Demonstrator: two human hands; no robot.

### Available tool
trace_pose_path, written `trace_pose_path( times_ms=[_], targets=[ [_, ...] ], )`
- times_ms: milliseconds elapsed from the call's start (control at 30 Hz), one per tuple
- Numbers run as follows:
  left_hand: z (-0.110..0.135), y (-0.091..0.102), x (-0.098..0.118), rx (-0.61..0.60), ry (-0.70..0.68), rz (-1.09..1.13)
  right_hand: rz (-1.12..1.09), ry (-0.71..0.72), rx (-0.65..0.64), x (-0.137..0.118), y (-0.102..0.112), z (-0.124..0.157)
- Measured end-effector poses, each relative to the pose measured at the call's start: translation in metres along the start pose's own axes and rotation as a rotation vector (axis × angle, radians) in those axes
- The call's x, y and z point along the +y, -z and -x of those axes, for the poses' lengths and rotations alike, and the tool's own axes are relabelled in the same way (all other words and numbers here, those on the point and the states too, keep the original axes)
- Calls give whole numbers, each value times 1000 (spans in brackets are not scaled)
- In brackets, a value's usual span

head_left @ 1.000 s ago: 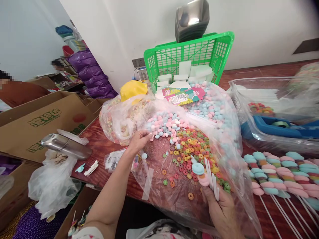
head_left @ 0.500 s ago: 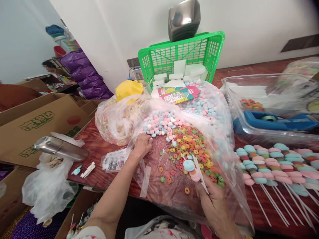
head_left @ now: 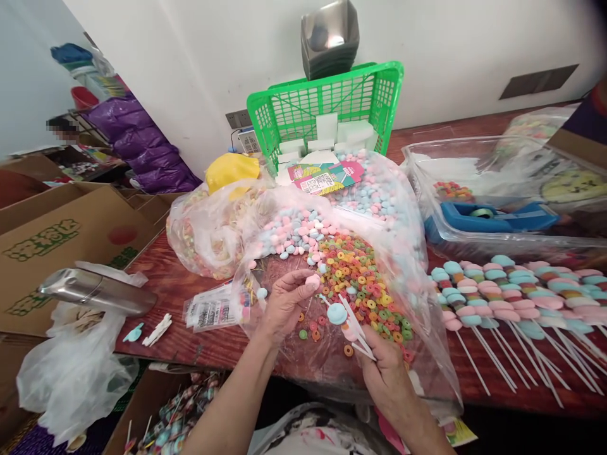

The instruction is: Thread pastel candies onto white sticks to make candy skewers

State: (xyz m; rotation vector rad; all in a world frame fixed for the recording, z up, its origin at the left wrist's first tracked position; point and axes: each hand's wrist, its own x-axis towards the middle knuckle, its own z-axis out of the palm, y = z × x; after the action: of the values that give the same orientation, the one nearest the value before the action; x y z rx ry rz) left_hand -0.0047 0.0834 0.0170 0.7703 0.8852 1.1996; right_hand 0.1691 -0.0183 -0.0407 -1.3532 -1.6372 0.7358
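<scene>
Between the thumb and fingers of my left hand [head_left: 286, 304] is a pink candy [head_left: 313, 282], held just left of the sticks. My right hand [head_left: 391, 373] grips several white sticks [head_left: 348, 316]; one carries a blue candy [head_left: 337, 313] with a pink one below it. Beneath and behind both hands spreads a clear plastic bag [head_left: 427, 316] with loose pink and blue candies [head_left: 303, 227] and colourful ring candies [head_left: 363, 272]. Finished-looking candy skewers [head_left: 502, 291] lie in a row on the table to the right.
A green basket [head_left: 327, 91] stands at the back with white boxes. To the right is a clear plastic bin [head_left: 417, 218] with a blue tape dispenser [head_left: 497, 218]. A steel flask [head_left: 102, 291] lies at the left, near cardboard boxes [head_left: 52, 237]. Another person sits in the far left background.
My left hand has come from the candy pile towards the sticks, now with a pink candy in its fingers. The right hand still holds the sticks. The view has shifted a little.
</scene>
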Motion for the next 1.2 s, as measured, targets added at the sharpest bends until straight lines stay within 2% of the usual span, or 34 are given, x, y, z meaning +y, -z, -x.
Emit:
trace_pose_path(
  times_ms=[133,300,500,600,700,833,1100,1200],
  targets=[
    [4,-10,-4,48,-26,48,-6,3,53,-3,2,0],
    [10,-16,-8,81,-107,-20,18,34,96,-7,7,-1],
    [12,-16,-14,42,-258,-202,95,13,45,-6,10,0],
    [13,-14,-15,16,-376,-423,115,-10,7,-4,12,0],
    [13,-13,-14,-11,-566,-637,137,-38,-36,-4,13,-1],
    [13,-12,-16,-90,-749,-732,106,-77,-52,-6,14,0],
    [16,-15,-24,-66,-757,-662,-1,-68,66,-15,1,-2],
    [15,-19,-26,-51,-766,-648,-48,-57,63,-18,-7,-3]
  ],
)
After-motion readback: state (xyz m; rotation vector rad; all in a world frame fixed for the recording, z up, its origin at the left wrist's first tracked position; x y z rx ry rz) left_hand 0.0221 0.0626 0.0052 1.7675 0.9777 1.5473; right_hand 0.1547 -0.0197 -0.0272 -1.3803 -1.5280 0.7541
